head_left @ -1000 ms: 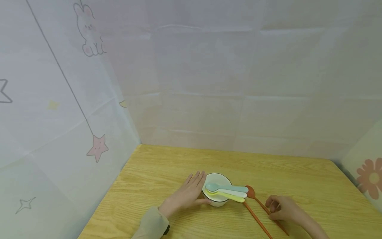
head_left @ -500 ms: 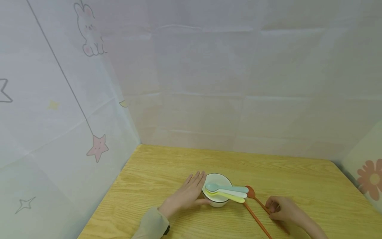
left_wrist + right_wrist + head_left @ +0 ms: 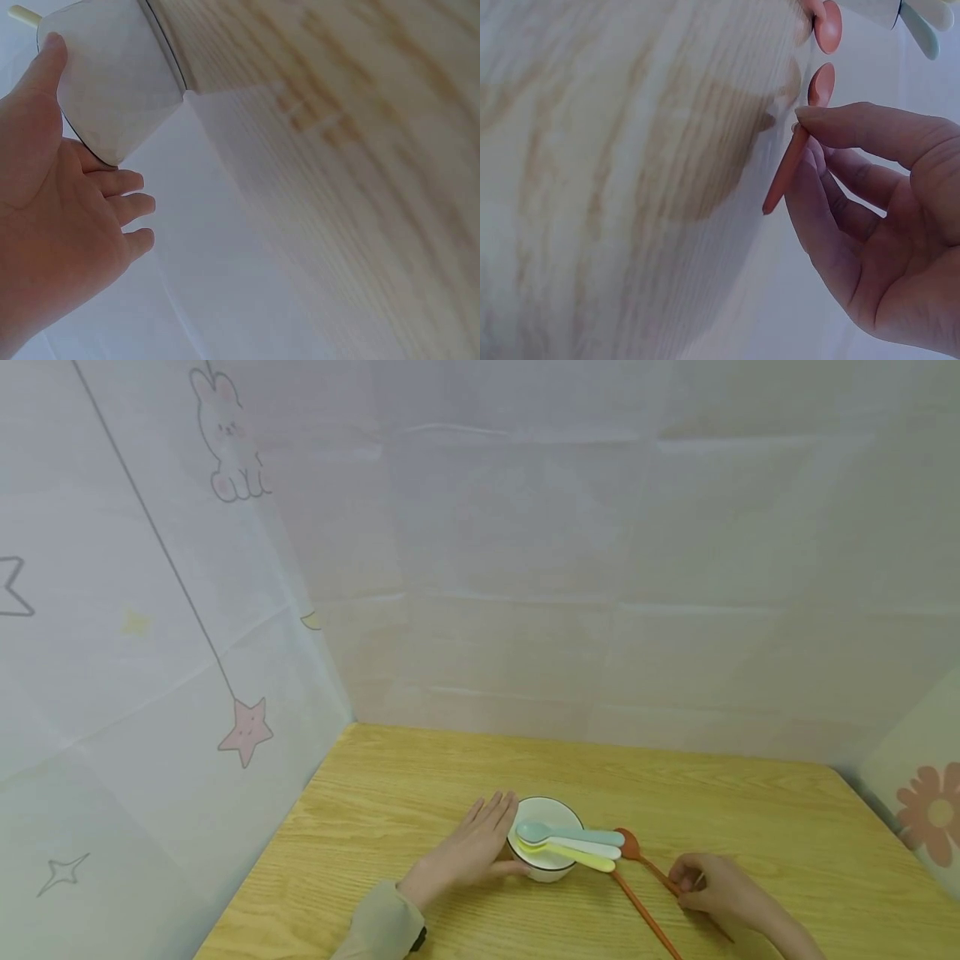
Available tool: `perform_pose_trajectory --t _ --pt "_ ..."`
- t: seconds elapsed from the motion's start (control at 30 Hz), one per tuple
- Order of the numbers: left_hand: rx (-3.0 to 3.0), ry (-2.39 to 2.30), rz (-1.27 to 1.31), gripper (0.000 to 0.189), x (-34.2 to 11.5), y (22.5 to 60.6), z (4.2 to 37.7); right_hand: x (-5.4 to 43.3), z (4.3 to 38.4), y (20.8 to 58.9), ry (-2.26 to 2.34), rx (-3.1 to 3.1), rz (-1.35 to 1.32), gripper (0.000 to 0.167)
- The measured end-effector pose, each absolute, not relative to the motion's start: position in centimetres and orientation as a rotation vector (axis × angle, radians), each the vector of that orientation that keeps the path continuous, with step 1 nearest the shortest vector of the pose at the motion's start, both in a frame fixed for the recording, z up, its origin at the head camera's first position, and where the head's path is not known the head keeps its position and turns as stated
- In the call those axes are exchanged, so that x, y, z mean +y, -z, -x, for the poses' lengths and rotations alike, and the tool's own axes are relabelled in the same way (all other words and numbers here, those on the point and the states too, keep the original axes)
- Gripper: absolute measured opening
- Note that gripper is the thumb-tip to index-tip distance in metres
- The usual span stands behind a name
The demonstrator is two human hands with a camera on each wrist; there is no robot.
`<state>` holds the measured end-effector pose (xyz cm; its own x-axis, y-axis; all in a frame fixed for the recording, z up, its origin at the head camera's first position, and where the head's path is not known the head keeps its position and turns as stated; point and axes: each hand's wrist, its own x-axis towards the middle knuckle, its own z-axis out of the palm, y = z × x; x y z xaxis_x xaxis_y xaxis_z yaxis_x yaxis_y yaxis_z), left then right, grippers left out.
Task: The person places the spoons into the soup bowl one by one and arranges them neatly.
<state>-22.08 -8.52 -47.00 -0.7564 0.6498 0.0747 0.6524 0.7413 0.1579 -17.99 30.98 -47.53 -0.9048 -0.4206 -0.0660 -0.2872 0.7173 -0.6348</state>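
My left hand (image 3: 468, 843) lies at the left side of a white dark-rimmed bowl (image 3: 545, 875), fingers straight along it and thumb at its near side. In the left wrist view the thumb rests on the bowl's outer wall (image 3: 112, 82). Light blue (image 3: 592, 836), white (image 3: 606, 850) and yellow (image 3: 596, 861) spoons lie in the bowl, handles out to the right. My right hand (image 3: 716, 889) pinches the handle (image 3: 784, 172) of a long reddish-orange spoon (image 3: 628, 843), its head towards the bowl. Another reddish-orange handle (image 3: 645, 914) runs beside it; the yellow spoon overlaps its far end.
The wood-grain table (image 3: 420, 760) spreads around the bowl. Behind it stands a pale hanging sheet (image 3: 510, 652); printed sheets with a star (image 3: 246, 731) at left and a flower (image 3: 937, 810) at right flank the table.
The tail end of the pinched spoon's handle has shifted slightly right and away from me, with a small rightward move of my right hand. My left hand and the bowl look the same.
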Motion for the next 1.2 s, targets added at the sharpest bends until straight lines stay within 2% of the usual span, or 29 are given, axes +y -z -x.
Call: perform_pose_trajectory --t 0.37,1.2 --pt "-2.915 0.273 1.096 0.098 -8.5 47.1 22.1 31.2 18.3 46.7 0.94 2.775 0.664 0.009" --pt "-2.912 0.268 1.094 0.098 -8.5 47.3 22.3 30.0 20.4 42.0 0.849 2.829 0.678 0.012"
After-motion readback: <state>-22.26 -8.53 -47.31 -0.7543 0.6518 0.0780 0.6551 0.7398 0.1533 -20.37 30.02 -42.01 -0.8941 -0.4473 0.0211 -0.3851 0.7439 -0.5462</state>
